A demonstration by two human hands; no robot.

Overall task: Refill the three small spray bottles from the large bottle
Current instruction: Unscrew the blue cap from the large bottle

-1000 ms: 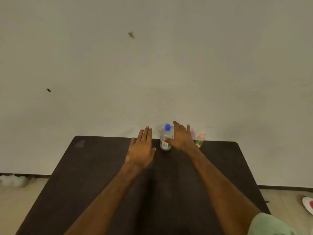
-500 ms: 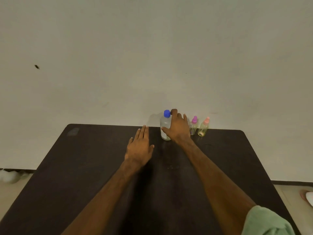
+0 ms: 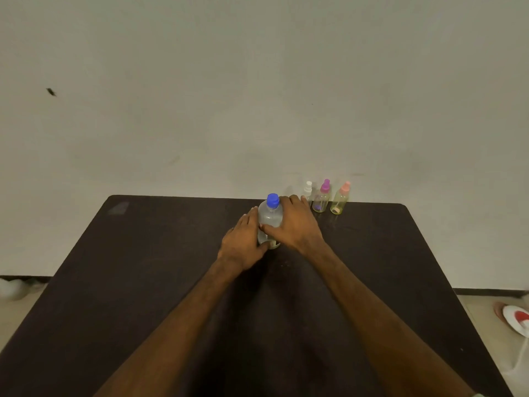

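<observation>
Standing upright, cap [image 3: 272, 200] skyward, large bottle [image 3: 270, 217] gripped by right hand [image 3: 297, 227], left hand [image 3: 243, 242] flat against it.

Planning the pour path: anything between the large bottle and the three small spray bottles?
Nothing on the table stands between; only the right hand, gripping the large bottle, sits toward the spray bottles.

Both forearms [image 3: 183, 319] seen bare along full visible length. Left hand [image 3: 243, 245] and right hand [image 3: 297, 227] uncovered. Sliver of pale green sleeve [image 3: 481, 395] glimpsed at right arm, bottom edge.
</observation>
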